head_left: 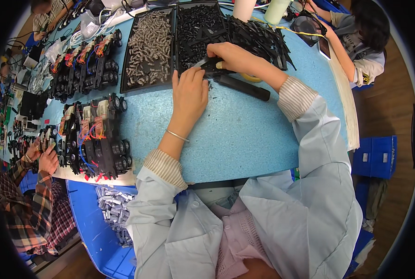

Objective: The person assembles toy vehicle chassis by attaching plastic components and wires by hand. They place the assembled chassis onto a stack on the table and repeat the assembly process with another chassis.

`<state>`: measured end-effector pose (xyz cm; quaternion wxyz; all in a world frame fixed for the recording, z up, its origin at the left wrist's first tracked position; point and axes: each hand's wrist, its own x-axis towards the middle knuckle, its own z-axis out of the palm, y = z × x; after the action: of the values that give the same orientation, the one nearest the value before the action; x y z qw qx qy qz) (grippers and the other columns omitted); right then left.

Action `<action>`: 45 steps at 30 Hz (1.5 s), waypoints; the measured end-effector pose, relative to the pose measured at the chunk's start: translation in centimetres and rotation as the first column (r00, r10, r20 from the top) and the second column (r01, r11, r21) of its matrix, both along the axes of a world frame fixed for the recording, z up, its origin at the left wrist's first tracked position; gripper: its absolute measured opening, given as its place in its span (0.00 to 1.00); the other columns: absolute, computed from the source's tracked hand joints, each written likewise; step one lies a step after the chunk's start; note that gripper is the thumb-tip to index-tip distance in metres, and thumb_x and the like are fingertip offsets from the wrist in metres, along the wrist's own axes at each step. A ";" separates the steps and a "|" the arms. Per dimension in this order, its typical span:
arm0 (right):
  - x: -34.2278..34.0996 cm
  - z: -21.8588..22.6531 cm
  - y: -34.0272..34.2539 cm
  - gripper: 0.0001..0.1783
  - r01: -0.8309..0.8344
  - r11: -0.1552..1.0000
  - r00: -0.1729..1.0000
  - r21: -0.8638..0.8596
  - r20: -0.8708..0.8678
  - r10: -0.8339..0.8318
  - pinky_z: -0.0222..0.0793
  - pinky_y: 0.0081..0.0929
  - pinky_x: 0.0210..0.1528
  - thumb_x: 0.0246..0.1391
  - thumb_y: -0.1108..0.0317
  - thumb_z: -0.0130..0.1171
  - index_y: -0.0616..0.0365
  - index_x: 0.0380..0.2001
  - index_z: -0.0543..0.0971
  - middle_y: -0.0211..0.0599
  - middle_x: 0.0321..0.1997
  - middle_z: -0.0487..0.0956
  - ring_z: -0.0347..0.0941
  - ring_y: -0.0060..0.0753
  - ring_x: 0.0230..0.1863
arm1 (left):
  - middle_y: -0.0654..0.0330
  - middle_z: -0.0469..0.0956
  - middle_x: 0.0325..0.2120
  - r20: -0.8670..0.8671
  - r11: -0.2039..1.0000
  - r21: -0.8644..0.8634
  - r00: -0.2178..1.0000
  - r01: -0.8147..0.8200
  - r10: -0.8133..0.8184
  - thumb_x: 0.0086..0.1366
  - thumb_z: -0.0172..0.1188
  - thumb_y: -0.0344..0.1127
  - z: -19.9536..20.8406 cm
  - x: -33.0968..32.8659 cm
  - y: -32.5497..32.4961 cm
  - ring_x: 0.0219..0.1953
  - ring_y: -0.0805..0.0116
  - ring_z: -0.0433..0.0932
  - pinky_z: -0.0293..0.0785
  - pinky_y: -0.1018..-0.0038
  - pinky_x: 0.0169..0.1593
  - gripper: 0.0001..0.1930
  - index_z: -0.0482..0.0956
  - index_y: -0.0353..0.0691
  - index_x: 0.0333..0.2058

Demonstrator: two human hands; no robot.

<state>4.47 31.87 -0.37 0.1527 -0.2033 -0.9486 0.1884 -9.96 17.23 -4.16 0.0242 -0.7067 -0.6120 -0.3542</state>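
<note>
My left hand (pixel 190 93) reaches to the front edge of the black tray of small black parts (pixel 192 28), its back turned up. Its fingers bend together at the tips, with the little finger set apart; whatever they grip is hidden beneath them. Close by on the right, my right hand (pixel 235 58) is closed on a black plastic part (pixel 211 66), mostly covered by the fingers. A thin grey piece (pixel 200 63) shows between the two hands. Just below my right hand, a black cylindrical tool handle (pixel 243 87) lies on the blue mat, a yellow ring (pixel 250 78) beside it.
A black tray of metal springs (pixel 149 49) adjoins on the left. Long black strips (pixel 263 42) are piled right. Wheeled black assemblies with wires (pixel 93 135) stand left. Below the table, a blue bin (pixel 84 204) holds metal pieces. Other people sit left and right.
</note>
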 end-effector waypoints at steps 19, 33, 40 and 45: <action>-0.8 -0.3 1.3 0.11 0.070 0.998 0.986 0.000 0.149 -0.069 0.72 0.33 0.35 0.37 0.82 0.57 0.63 0.28 0.73 0.45 0.29 0.78 0.77 0.44 0.34 | 0.59 0.74 0.45 0.011 0.999 0.043 1.000 0.013 -0.013 0.62 0.51 0.33 -0.4 -0.4 0.3 0.52 0.60 0.70 0.50 0.48 0.62 0.12 0.74 0.38 0.44; -1.7 0.2 -4.7 0.11 -0.065 0.891 0.995 -0.449 -0.093 0.026 0.72 0.24 0.37 0.42 0.81 0.56 0.64 0.33 0.72 0.37 0.30 0.79 0.76 0.27 0.32 | 0.51 0.77 0.36 0.434 0.993 -0.055 0.893 -0.109 0.122 0.58 0.52 0.28 1.1 -2.0 -0.5 0.41 0.55 0.74 0.68 0.63 0.45 0.08 0.76 0.35 0.36; 1.7 1.3 -2.3 0.14 -0.039 0.886 0.971 -0.461 -0.228 -0.076 0.72 0.23 0.40 0.46 0.84 0.53 0.64 0.39 0.74 0.38 0.34 0.80 0.77 0.26 0.39 | 0.47 0.75 0.40 0.177 0.990 -0.100 0.977 -0.099 0.116 0.57 0.57 0.33 -0.3 0.7 -2.4 0.44 0.52 0.72 0.68 0.63 0.48 0.14 0.74 0.31 0.40; 3.9 1.7 0.0 0.14 0.131 0.968 0.985 -0.213 -0.084 -0.152 0.73 0.28 0.42 0.42 0.83 0.55 0.65 0.37 0.76 0.44 0.35 0.80 0.78 0.35 0.38 | 0.44 0.70 0.48 0.041 1.000 0.008 0.999 -0.024 0.024 0.56 0.59 0.39 -1.0 1.9 -2.0 0.51 0.47 0.67 0.63 0.62 0.55 0.24 0.69 0.28 0.48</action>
<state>8.34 31.85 1.31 0.1909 -0.2758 -0.8981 0.2845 -8.10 15.26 -5.20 0.0189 -0.6918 -0.6192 -0.3711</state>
